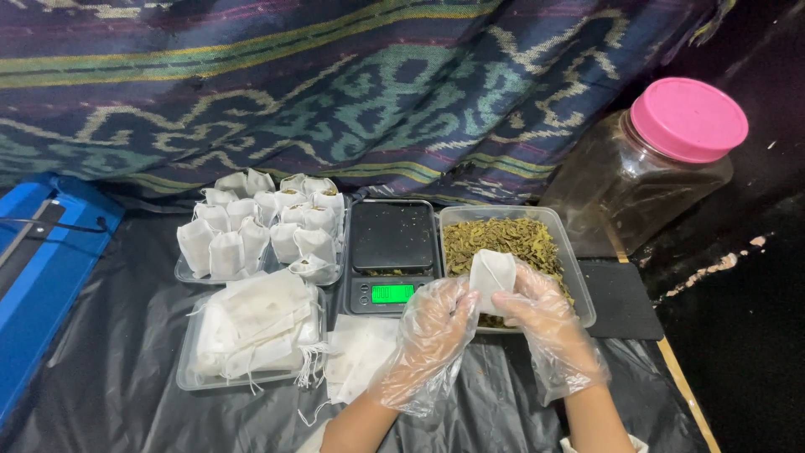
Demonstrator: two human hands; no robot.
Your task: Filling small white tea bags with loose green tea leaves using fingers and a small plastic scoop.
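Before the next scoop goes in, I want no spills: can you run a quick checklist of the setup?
1. Small white bag held by both gloved hands, left hand and right hand: ok.
2. Bag held over the tray of dried leaves, so spills would fall back in: ok.
3. Bag mouth open: cannot tell.
4. Scale switched on, display lit: ok.
5. Scale platform clear for weighing: ok, though crumbs lie at its front edge.
6. Empty bags stocked in the near tray: ok.
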